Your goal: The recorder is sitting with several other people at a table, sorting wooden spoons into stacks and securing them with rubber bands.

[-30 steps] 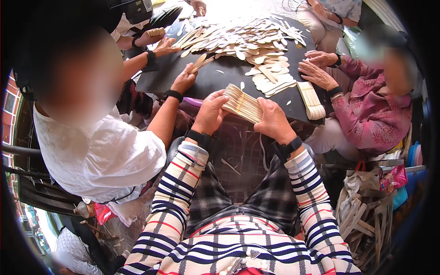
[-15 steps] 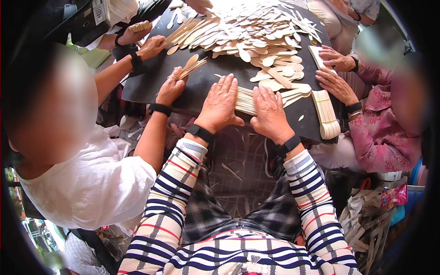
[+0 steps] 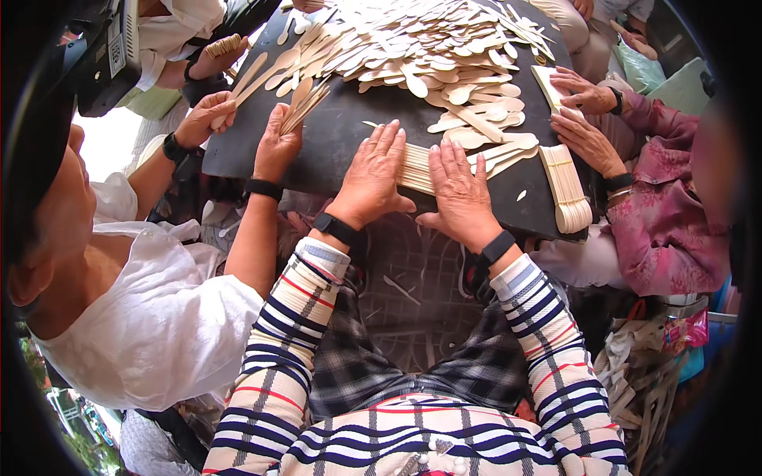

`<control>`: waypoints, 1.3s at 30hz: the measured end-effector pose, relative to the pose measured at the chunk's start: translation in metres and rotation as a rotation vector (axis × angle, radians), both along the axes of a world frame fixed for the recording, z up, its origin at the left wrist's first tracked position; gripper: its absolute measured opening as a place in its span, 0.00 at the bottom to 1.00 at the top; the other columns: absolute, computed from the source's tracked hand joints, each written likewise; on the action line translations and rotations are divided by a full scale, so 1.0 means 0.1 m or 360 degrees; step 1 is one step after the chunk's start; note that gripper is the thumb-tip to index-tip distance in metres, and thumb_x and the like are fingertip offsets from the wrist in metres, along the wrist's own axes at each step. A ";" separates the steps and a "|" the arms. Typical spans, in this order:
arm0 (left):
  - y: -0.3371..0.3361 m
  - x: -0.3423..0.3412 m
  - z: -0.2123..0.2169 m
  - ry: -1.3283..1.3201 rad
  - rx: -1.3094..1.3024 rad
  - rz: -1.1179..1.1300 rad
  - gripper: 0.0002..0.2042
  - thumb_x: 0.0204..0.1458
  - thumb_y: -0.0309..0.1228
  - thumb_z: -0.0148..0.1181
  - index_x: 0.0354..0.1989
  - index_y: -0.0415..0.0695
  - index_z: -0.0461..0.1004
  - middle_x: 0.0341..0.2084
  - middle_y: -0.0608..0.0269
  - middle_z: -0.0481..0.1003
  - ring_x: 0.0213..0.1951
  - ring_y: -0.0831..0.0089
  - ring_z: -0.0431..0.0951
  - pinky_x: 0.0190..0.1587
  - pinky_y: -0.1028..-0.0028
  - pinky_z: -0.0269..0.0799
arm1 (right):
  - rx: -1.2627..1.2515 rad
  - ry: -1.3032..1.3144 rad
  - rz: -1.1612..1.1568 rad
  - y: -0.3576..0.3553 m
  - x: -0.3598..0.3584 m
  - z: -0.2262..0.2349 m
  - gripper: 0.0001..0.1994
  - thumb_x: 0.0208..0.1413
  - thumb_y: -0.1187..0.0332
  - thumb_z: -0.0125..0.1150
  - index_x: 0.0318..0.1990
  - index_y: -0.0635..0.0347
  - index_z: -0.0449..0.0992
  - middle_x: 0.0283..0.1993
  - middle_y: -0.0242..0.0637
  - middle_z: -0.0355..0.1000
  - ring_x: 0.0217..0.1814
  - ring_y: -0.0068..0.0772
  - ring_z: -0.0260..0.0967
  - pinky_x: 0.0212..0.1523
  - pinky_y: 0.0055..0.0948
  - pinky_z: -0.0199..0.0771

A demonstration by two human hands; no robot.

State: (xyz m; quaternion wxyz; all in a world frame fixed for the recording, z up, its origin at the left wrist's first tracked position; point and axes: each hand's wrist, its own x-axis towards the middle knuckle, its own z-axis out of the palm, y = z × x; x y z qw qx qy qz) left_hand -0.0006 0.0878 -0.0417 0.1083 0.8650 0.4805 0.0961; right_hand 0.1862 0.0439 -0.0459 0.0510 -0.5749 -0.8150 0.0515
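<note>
My left hand and my right hand lie flat, fingers spread, side by side on a row of thin pale wooden spoons at the near edge of a black table. The row shows between and beyond my fingers. Both wrists wear black bands, and my sleeves are striped. A big loose heap of the same wooden spoons covers the far half of the table.
A person in white at the left holds a bunch of wooden spoons in one hand. A person in pink at the right rests hands beside a neat stack of spoons. Bags and scraps lie low at the right.
My hands have lowered the held bundle of spoons onto the table edge and now press flat on it. The view has tipped closer over the table.
</note>
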 end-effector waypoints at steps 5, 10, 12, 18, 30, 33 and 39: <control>0.12 -0.25 -0.13 -0.0564 -0.0140 0.0040 0.51 0.29 0.34 0.76 0.66 0.35 0.53 0.65 0.43 0.55 0.66 0.48 0.55 0.68 0.64 0.53 | -0.0002 0.0035 -0.0012 0.01 -0.01 0.02 0.59 0.30 0.46 0.76 0.68 0.64 0.49 0.72 0.51 0.45 0.76 0.48 0.39 0.70 0.60 0.36; 0.11 -0.19 -0.04 -0.0764 -0.0183 0.0049 0.37 0.28 0.24 0.73 0.53 0.40 0.64 0.52 0.50 0.67 0.55 0.51 0.69 0.57 0.64 0.66 | -0.0023 0.0080 -0.0002 -0.01 0.01 -0.02 0.57 0.30 0.51 0.76 0.68 0.64 0.49 0.72 0.51 0.46 0.76 0.49 0.39 0.70 0.61 0.37; 0.11 -0.18 0.02 -0.0792 -0.0195 0.0045 0.35 0.27 0.23 0.73 0.51 0.40 0.65 0.48 0.51 0.68 0.52 0.51 0.70 0.55 0.64 0.67 | -0.0028 0.0125 0.0003 -0.01 0.05 0.01 0.56 0.30 0.53 0.77 0.68 0.63 0.50 0.71 0.52 0.47 0.76 0.50 0.40 0.70 0.61 0.37; 0.13 -0.16 0.06 -0.0879 -0.0243 0.0056 0.34 0.25 0.23 0.73 0.48 0.40 0.66 0.42 0.55 0.68 0.47 0.57 0.72 0.52 0.67 0.68 | 0.0006 0.0526 0.0033 0.13 0.33 0.19 0.45 0.33 0.70 0.72 0.64 0.62 0.58 0.65 0.50 0.59 0.72 0.50 0.50 0.71 0.43 0.47; -0.05 0.30 0.11 -0.1450 -0.0434 0.0117 0.40 0.28 0.29 0.78 0.54 0.39 0.63 0.45 0.58 0.71 0.50 0.67 0.71 0.57 0.71 0.64 | 0.0159 0.2335 0.0088 0.23 0.36 0.79 0.27 0.57 0.60 0.60 0.59 0.70 0.67 0.59 0.47 0.67 0.59 0.31 0.64 0.60 0.28 0.61; -0.09 0.43 0.08 -0.1348 -0.0286 0.0046 0.38 0.29 0.31 0.78 0.54 0.40 0.65 0.47 0.55 0.71 0.50 0.62 0.72 0.55 0.69 0.66 | 0.0290 0.2109 0.0199 0.21 0.26 0.96 0.28 0.58 0.55 0.58 0.57 0.71 0.70 0.58 0.51 0.68 0.61 0.36 0.64 0.62 0.30 0.60; -0.12 0.60 0.02 -0.1390 -0.0359 0.0175 0.36 0.28 0.32 0.75 0.51 0.41 0.65 0.44 0.51 0.71 0.49 0.54 0.70 0.54 0.63 0.66 | 0.0297 0.1532 0.0352 0.21 0.11 1.00 0.26 0.61 0.57 0.51 0.58 0.72 0.68 0.62 0.54 0.65 0.67 0.47 0.60 0.66 0.35 0.54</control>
